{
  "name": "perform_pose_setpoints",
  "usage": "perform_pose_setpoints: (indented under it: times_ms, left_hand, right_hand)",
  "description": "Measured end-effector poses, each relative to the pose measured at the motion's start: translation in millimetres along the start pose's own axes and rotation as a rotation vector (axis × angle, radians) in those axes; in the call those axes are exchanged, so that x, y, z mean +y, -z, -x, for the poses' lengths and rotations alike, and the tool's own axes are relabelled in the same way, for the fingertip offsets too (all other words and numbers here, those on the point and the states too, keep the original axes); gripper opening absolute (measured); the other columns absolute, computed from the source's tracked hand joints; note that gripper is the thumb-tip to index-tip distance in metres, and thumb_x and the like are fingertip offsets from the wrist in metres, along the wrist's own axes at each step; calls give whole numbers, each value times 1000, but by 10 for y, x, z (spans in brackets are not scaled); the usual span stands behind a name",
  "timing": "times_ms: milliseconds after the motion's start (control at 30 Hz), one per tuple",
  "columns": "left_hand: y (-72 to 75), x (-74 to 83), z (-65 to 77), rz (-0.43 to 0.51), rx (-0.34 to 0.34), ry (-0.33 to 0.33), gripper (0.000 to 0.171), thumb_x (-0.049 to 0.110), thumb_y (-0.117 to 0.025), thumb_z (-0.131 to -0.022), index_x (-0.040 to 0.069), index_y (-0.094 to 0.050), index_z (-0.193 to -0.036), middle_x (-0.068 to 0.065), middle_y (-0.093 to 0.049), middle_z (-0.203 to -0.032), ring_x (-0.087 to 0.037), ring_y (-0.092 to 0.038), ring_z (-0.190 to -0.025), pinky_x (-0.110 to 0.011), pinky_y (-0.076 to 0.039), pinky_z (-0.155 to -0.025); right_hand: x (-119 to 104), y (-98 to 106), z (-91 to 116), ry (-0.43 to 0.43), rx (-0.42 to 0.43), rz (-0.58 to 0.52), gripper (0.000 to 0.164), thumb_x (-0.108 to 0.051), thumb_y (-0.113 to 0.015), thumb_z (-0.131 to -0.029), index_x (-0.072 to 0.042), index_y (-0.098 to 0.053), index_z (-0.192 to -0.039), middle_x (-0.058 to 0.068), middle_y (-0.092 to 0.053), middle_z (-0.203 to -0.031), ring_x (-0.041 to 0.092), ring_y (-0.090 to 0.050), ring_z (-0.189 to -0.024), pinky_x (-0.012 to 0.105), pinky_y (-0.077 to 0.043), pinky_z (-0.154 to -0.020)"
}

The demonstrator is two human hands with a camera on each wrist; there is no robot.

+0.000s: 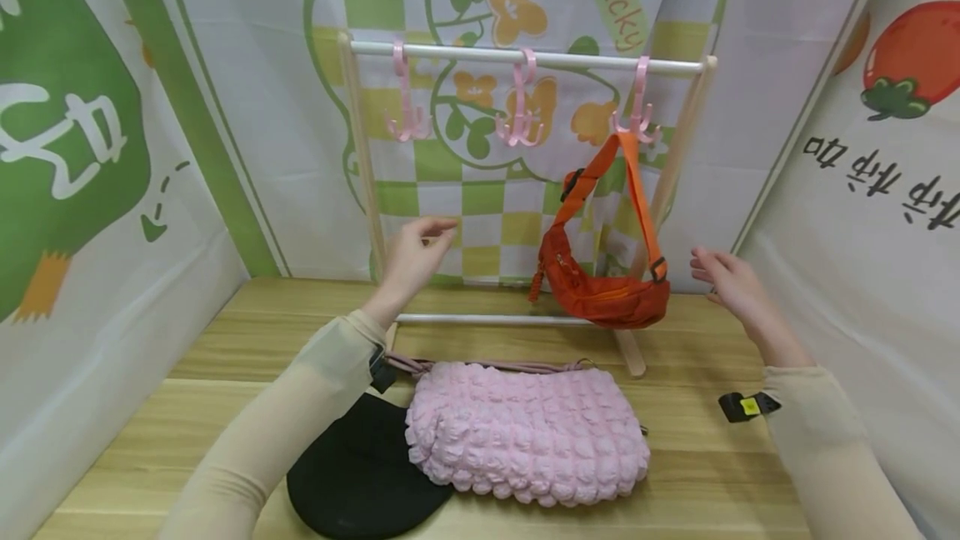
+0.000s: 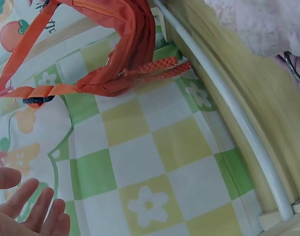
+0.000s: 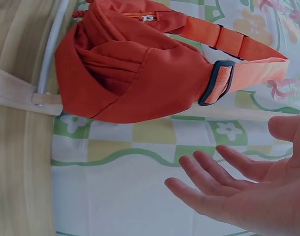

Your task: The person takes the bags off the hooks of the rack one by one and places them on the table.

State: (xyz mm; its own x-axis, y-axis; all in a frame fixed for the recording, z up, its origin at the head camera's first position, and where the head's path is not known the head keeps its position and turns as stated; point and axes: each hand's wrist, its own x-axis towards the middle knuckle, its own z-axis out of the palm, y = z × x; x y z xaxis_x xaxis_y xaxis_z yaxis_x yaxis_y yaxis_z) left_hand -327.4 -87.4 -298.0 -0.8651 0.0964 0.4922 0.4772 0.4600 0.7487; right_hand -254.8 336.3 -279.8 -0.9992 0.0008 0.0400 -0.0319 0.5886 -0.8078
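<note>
An orange-red sling bag (image 1: 611,294) hangs by its strap from the pink hook (image 1: 636,111) at the right end of the rack's top bar. Just right of the bag, my right hand (image 1: 738,290) is in the air with its fingers loosely spread, holding nothing. My left hand (image 1: 416,261) hovers left of the bag, in front of the rack's left post, fingers relaxed and nothing held. In the right wrist view the bag (image 3: 135,69) is close to my fingers (image 3: 204,191), with a gap between. The left wrist view shows my left fingers (image 2: 39,209) apart from everything.
The rack's silver top bar (image 1: 465,52) carries two more pink hooks, left (image 1: 407,98) and middle (image 1: 520,107). On the wooden table (image 1: 705,457) in front lies a puffy pink bag (image 1: 525,432), overlapping a black cap (image 1: 363,473). Printed cloth walls surround the table.
</note>
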Motion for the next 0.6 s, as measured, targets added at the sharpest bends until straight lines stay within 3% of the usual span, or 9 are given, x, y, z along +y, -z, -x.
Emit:
perform_pose_setpoints:
  times_ms: [333, 600]
  left_hand:
    - [-63, 33, -71, 35, -12, 11, 28, 18, -59, -92, 9, -66, -117, -9, -64, -124, -29, -56, -116, -45, -44, -100]
    - [-107, 68, -121, 43, -15, 21, 29, 18, -59, -93, 7, -65, -119, -10, -61, -128, -31, -55, -117, -46, -42, -103]
  right_hand:
    - [-173, -20, -36, 46, 52, -30, 74, -53, -24, -99, 2, -23, -148, 28, -32, -148, 41, -32, -135, 59, -33, -105]
    - [-290, -39, -57, 92, 40, -67, 74, -54, -24, -99, 1, -24, -148, 27, -32, -148, 41, -33, -135, 58, -33, -106]
